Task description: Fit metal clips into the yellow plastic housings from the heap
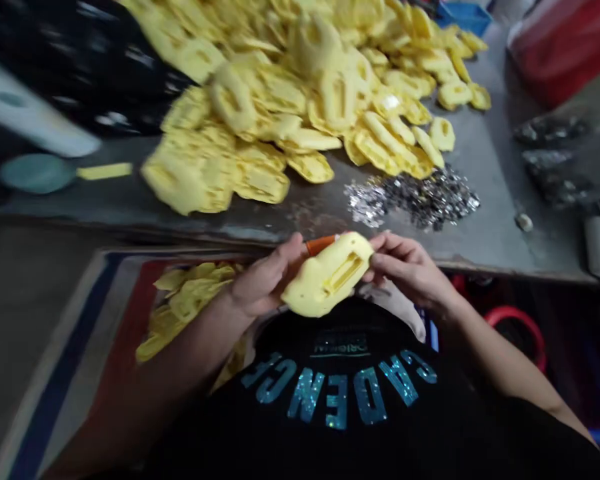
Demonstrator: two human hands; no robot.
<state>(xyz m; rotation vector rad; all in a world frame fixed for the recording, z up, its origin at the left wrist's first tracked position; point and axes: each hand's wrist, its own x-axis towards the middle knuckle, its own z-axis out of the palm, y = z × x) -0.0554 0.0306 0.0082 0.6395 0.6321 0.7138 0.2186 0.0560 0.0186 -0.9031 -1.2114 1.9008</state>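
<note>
A yellow plastic shell (pixel 310 285) with a long slot is held tilted in front of my chest. My left hand (pixel 267 277) is closed around its left end. Behind the shell an orange stick-like piece (pixel 323 244) shows beside my left fingers; its kind and the rest of it are hidden. My right hand (pixel 405 263) pinches at the shell's right end, with thumb and fingertips together. Whether a small part is also between those fingertips, I cannot make out. Just beyond my hands, a heap of small shiny metal pieces (pixel 430 200) lies on the grey table (pixel 500 227).
A large pile of yellow shells (pixel 280 93) covers the table's far side. More yellow shells (pixel 193 293) lie low at my left, on a striped cloth (pixel 115 333). A black bag (pixel 95 67), a green oval object (pixel 37 173) and a blue container (pixel 464 18) stand around.
</note>
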